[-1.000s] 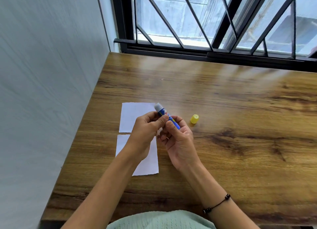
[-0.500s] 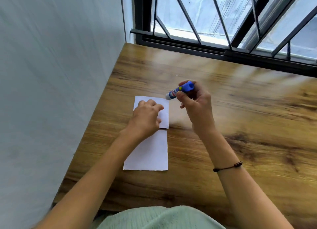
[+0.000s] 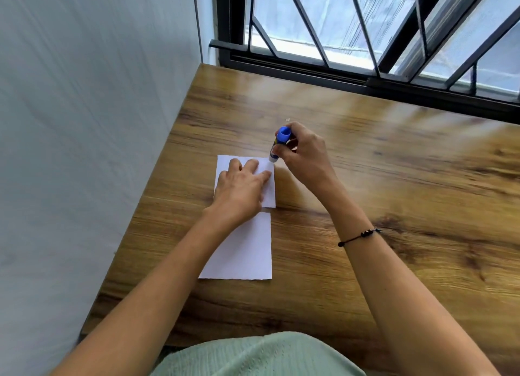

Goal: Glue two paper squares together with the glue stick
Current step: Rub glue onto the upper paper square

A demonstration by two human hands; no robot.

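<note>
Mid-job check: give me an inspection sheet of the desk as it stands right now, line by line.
Surface: wooden table, set into a corner.
Job's things: far paper square and near paper square lie flat, end to end with a thin gap; glue stick is tip down at the far square's far right corner.
Clutter: nothing seen; the glue cap is not in view.
Hands: left hand rests flat on the far square, fingers straight; right hand grips the glue stick.
Cables: nothing seen.
Surroundings: pale wall on the left, barred window behind the table; a black bracelet on the right wrist.
</note>
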